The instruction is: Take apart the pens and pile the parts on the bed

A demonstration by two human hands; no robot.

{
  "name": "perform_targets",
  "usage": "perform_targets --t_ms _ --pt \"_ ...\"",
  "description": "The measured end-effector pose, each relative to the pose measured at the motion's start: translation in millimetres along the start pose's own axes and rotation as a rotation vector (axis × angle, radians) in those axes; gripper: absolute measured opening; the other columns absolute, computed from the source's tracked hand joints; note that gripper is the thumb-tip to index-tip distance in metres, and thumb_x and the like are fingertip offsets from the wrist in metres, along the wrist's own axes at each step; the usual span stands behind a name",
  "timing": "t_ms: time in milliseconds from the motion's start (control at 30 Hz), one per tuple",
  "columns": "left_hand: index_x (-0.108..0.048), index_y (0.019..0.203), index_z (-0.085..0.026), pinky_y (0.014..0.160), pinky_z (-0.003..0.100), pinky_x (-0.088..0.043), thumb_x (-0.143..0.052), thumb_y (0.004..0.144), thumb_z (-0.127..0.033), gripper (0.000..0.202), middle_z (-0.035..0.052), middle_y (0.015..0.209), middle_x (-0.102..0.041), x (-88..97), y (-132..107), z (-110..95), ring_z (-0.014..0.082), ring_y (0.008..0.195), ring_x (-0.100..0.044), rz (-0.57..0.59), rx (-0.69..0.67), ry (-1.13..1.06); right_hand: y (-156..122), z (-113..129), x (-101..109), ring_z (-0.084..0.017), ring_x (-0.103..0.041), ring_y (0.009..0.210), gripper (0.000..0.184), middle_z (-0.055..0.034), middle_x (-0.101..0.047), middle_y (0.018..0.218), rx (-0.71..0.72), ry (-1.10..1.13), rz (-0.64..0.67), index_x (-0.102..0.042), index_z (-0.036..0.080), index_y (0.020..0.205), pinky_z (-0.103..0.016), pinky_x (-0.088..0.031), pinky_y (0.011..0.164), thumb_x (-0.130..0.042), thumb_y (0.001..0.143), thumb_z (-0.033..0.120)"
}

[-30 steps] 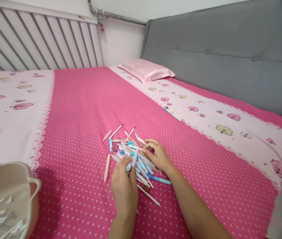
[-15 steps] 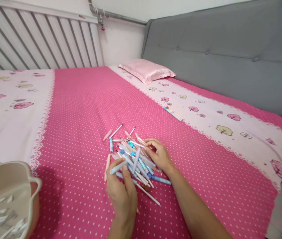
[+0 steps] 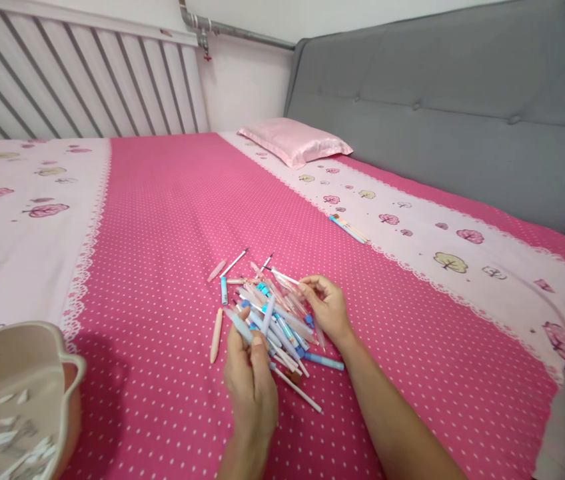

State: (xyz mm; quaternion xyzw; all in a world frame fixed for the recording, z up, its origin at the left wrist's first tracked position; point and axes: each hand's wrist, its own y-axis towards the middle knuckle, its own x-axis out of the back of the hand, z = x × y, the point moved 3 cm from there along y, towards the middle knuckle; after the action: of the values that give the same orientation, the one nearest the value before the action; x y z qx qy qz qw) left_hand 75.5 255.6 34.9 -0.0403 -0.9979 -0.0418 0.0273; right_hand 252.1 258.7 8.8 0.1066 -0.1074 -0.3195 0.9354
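Note:
A loose pile of pens and thin brushes point(image 3: 283, 327) in white, pale blue, pink and teal lies on the bed. My left hand point(image 3: 251, 377) is closed on a pale blue pen point(image 3: 240, 327) at the pile's near left side. At the far right side of the pile, my right hand point(image 3: 328, 308) pinches the end of a slim white paintbrush point(image 3: 286, 277), whose dark tip points left. Around the pile lie a peach pen point(image 3: 216, 335), a pink pen point(image 3: 217, 270), a short blue tube point(image 3: 224, 291) and another white brush point(image 3: 235, 262).
A beige basin point(image 3: 22, 340) with white pieces inside stands at the lower left. Blue and cream sticks point(image 3: 348, 229) lie farther off on the bedspread point(image 3: 162, 220). Beyond are a pink pillow point(image 3: 295, 141), a grey headboard point(image 3: 442, 113) and a white radiator point(image 3: 82, 80).
My right hand has drawn the white brush up and slightly right from the pile. My left hand has shifted a little right, and the pale blue pen in it has turned.

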Motion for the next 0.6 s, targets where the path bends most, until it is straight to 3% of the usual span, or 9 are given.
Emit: perform_targets --t_ms 333,467,600 --pt "-0.047 0.122 -0.016 0.05 0.021 -0.04 -0.043 0.082 -0.039 0.046 0.0015 0.071 -0.056 -1.2 -1 3 0.0105 0.054 -0.046 0.054 -0.023 0.143 3 -8 8 -0.009 -0.054 0.06 0.022 0.0004 -0.063 0.071 -0.169 0.33 -0.15 -0.06 0.017 0.084 -0.02 -0.041 0.059 -0.064 0.071 0.034" --pt "-0.051 0.119 -0.019 0.05 0.023 -0.042 -0.045 0.081 -0.038 0.043 0.0045 0.082 -0.06 4.6 2 6 0.011 0.054 -0.049 -0.014 -0.082 0.314 1 -1 5 -0.012 -0.057 0.066 0.019 -0.0013 -0.064 0.075 -0.1 0.251 -0.018 -0.061 0.018 0.084 -0.023 -0.043 0.062 -0.06 0.074 0.034" --pt "-0.054 0.116 -0.017 0.066 0.028 -0.046 -0.051 0.078 -0.036 0.043 0.0103 0.104 -0.056 11.0 10 6 0.0163 0.074 -0.054 -0.14 -0.225 0.46 -3 17 -4 -0.016 -0.059 0.078 0.016 -0.0038 -0.066 0.079 0.13 -0.125 0.23 -0.067 0.019 0.074 -0.031 -0.042 0.077 -0.058 0.076 0.032"
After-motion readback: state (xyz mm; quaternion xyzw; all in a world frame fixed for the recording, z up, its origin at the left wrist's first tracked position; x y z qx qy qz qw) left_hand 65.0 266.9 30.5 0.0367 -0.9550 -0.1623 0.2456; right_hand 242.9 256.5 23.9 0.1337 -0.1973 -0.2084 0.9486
